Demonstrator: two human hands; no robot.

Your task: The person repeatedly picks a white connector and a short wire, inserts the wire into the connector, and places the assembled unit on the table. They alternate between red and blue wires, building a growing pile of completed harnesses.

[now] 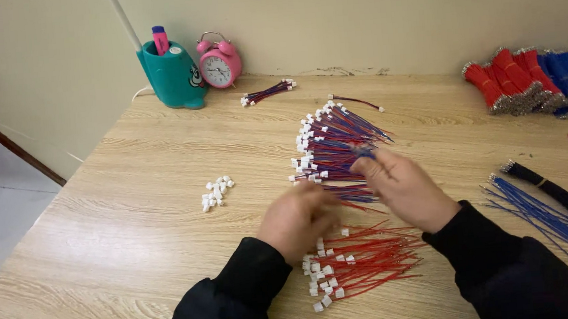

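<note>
a: where are the hands?

b: both over the middle of the counter (131,192). the left hand (297,218) is curled, its grip closed on a red wire, though blur hides the detail. the right hand (404,187) has its grip pinched on a blue wire just beside the red-and-blue pile (337,145).

a: and the red wires?

b: the red pile (366,261) lies just below the hands, white plugs toward the left.

a: anything else?

b: loose plugs (215,192) left of the hands, blue wires (531,207) to the right, wire bundles (534,79) far right, clock (219,62) and teal holder (170,74) at the back.
</note>
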